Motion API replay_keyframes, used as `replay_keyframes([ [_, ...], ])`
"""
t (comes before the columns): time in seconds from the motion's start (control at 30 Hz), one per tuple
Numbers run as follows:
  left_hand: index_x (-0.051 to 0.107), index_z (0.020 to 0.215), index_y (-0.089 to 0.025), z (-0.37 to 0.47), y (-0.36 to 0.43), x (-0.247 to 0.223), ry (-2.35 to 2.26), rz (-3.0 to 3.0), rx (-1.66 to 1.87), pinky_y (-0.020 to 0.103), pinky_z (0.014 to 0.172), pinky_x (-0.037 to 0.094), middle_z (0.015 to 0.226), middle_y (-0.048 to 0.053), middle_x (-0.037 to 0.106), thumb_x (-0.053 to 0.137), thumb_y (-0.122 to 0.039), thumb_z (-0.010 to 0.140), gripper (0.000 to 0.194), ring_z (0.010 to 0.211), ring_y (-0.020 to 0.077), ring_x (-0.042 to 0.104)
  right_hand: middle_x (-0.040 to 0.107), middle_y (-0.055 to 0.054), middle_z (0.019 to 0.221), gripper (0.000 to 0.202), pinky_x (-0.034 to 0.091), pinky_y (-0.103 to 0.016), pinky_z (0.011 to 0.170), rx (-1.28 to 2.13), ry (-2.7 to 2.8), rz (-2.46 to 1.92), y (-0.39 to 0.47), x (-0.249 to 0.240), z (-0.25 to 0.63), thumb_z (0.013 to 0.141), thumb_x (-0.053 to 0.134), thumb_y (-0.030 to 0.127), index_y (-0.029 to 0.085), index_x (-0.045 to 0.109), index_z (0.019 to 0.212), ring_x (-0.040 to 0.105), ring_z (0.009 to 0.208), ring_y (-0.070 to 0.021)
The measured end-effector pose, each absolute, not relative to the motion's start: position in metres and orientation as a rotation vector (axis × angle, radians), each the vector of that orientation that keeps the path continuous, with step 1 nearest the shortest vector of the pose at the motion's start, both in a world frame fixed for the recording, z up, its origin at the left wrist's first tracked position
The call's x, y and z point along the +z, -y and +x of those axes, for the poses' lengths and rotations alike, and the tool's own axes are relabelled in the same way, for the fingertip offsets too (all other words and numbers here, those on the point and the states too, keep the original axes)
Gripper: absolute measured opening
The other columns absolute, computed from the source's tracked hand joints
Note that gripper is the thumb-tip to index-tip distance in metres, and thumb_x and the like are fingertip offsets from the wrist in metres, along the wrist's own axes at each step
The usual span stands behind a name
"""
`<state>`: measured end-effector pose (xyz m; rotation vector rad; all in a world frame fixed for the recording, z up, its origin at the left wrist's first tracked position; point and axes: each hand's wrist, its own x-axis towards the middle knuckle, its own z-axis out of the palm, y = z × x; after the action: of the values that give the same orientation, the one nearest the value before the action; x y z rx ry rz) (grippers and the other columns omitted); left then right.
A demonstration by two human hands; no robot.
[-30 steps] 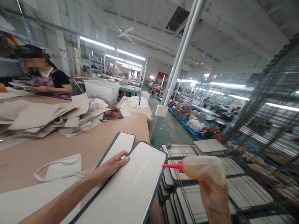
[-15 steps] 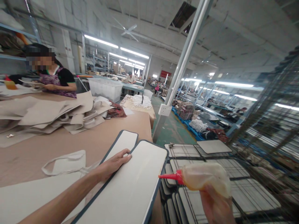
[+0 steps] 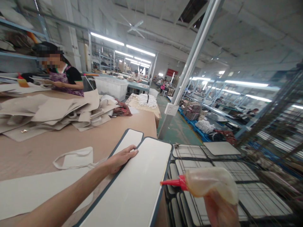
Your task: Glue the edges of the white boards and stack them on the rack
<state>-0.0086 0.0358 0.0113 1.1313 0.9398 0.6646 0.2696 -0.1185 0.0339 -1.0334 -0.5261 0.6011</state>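
My left hand [image 3: 123, 159] grips a long white panel with a dark blue border [image 3: 142, 186] by its left edge, thumb on top and the other fingers partly hidden. A second white panel with the same border [image 3: 130, 140] lies partly beneath it. My right hand [image 3: 220, 205] is wrapped round a clear squeeze bottle [image 3: 210, 181] holding some amber liquid, tipped on its side. Its red nozzle [image 3: 174, 182] points left, the tip at the right edge of the upper panel. A thin yellowish line shows along that edge above the tip.
A brown table [image 3: 113, 126] carries beige fabric pieces [image 3: 54, 110] and a white piece with a strap [image 3: 78, 157]. At the right stands a wire rack [image 3: 210, 154] with several white panels. A metal post [image 3: 168, 123] rises beyond. A co-worker [image 3: 68, 78] sits at far left.
The bottle's nozzle has slid along the panel's right edge, a little nearer to me. My left hand keeps its hold. The whole view has shifted slightly.
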Motion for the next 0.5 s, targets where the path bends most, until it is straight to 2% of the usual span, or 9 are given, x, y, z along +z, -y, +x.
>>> replay_keyframes([
  [0.13, 0.057, 0.087, -0.02, -0.012, -0.038, 0.014, -0.985, 1.263, 0.673, 0.026, 0.059, 0.045, 0.076, 0.0, 0.061, 0.071, -0.058, 0.067, 0.045, 0.072, 0.0187, 0.058, 0.069, 0.0, 0.068, 0.037, 0.056, -0.023, 0.067, 0.603, 0.547, -1.039, 0.116, 0.032, 0.271, 0.043, 0.088, 0.034, 0.025, 0.07, 0.073, 0.066, 0.064, -0.0158],
  [0.2, 0.058, 0.087, -0.019, -0.012, -0.04, 0.014, -0.988, 1.28, 0.683, 0.026, 0.058, 0.044, 0.074, -0.001, 0.06, 0.07, -0.057, 0.067, 0.044, 0.069, 0.0176, 0.056, 0.069, 0.0, 0.069, 0.039, 0.056, -0.024, 0.068, 0.6, 0.54, -1.018, 0.116, 0.032, 0.27, 0.042, 0.088, 0.033, 0.025, 0.07, 0.076, 0.066, 0.063, -0.0158],
  [0.37, 0.057, 0.092, -0.019, -0.007, -0.045, 0.012, -0.998, 1.291, 0.711, 0.025, 0.057, 0.042, 0.074, -0.002, 0.059, 0.068, -0.054, 0.068, 0.044, 0.065, 0.0154, 0.054, 0.07, 0.0, 0.07, 0.059, 0.057, -0.025, 0.067, 0.654, 0.436, -1.006, 0.121, 0.038, 0.263, 0.034, 0.089, 0.026, 0.025, 0.07, 0.091, 0.067, 0.063, -0.0177],
  [0.5, 0.057, 0.089, -0.02, -0.003, -0.049, 0.017, -1.02, 1.253, 0.702, 0.026, 0.058, 0.043, 0.073, -0.001, 0.061, 0.07, -0.05, 0.067, 0.039, 0.068, 0.0174, 0.056, 0.071, 0.002, 0.071, 0.071, 0.056, -0.023, 0.063, 0.684, 0.343, -1.038, 0.127, 0.035, 0.264, 0.025, 0.085, 0.012, 0.025, 0.07, 0.094, 0.067, 0.062, -0.0179],
])
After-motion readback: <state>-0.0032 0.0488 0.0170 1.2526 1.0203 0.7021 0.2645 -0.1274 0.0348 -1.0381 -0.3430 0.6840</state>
